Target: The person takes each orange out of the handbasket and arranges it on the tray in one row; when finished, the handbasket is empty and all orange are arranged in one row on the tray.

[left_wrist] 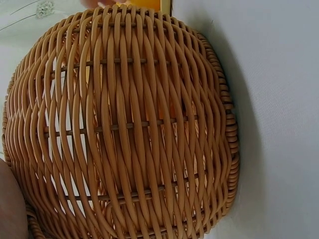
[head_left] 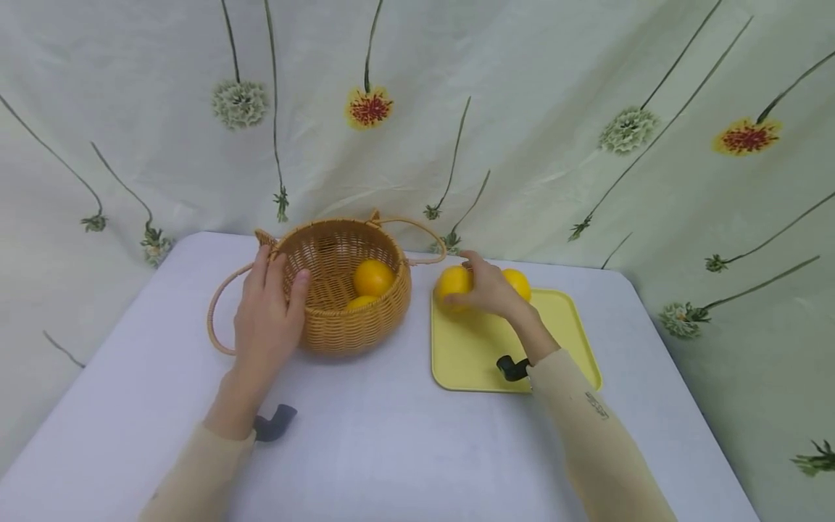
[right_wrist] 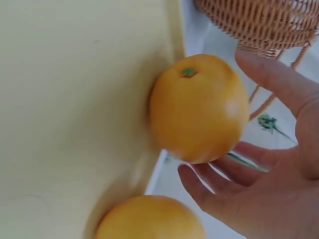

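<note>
A round wicker basket (head_left: 355, 333) with looped handles stands left of centre, its opening tilted toward me. Inside lie an orange (head_left: 374, 278) and part of a second one. My left hand (head_left: 267, 312) holds the basket's left rim; in the left wrist view the woven wall fills most of the picture. Over the far left corner of a yellow tray (head_left: 483, 355), my right hand (head_left: 489, 286) has thumb and fingers around an orange (right_wrist: 199, 109) with a green stem mark. Another orange (head_left: 517, 283) sits by the tray's far edge, partly behind that hand.
The table has a white cover (head_left: 365, 449). Behind it hangs a pale curtain (head_left: 522, 145) printed with flowers. One looped handle (head_left: 424, 228) of the basket reaches out toward the tray. Dark strap pieces (head_left: 277, 423) show at both wrists.
</note>
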A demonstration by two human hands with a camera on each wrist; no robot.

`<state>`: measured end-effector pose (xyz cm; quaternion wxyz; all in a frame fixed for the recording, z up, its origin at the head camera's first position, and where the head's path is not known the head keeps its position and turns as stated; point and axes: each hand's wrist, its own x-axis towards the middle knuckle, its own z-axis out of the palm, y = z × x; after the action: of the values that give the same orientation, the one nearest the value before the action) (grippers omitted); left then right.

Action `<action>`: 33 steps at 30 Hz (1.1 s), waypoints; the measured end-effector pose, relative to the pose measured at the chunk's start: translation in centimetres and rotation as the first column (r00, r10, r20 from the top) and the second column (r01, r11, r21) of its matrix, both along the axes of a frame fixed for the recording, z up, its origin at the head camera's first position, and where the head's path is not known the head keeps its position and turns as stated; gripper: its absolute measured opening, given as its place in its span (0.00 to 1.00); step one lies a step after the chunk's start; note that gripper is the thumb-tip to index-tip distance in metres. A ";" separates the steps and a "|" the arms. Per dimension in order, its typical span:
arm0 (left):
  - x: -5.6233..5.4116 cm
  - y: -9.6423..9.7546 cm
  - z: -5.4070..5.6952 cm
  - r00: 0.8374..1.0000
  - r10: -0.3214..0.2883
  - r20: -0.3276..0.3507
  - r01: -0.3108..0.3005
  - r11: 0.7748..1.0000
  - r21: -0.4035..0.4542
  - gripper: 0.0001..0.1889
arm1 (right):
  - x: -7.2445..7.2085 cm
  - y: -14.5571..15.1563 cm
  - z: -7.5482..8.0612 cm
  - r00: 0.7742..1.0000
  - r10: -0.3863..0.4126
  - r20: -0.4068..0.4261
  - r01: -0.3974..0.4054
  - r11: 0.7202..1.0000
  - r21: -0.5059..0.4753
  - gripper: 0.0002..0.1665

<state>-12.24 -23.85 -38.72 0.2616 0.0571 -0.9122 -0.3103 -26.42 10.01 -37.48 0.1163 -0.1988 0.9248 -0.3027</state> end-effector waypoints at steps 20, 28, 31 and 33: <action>0.0 -0.1 0.0 1.000 0.004 -0.003 -0.004 1.000 0.007 0.38 | 0.8 -6.7 7.1 0.953 0.082 -0.291 -0.152 0.962 -0.227 0.38; -0.1 -0.1 0.0 1.000 0.004 -0.004 -0.004 1.000 -0.002 0.38 | 0.5 -10.1 7.6 0.942 0.154 -0.297 -0.227 0.946 -0.229 0.40; -0.1 -0.2 0.0 1.000 0.005 -0.007 -0.005 1.000 -0.003 0.38 | 0.6 -11.2 7.8 0.927 0.215 -0.307 -0.281 0.940 -0.191 0.43; -0.1 -0.2 0.0 1.000 0.007 -0.009 -0.007 1.000 -0.004 0.38 | 0.7 -12.0 8.0 0.917 0.265 -0.297 -0.319 0.935 -0.152 0.44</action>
<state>-12.34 -24.04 -38.73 0.2670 0.0585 -0.9114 -0.3076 -25.73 -2.03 -29.45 0.0121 -0.3853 0.8570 -0.3419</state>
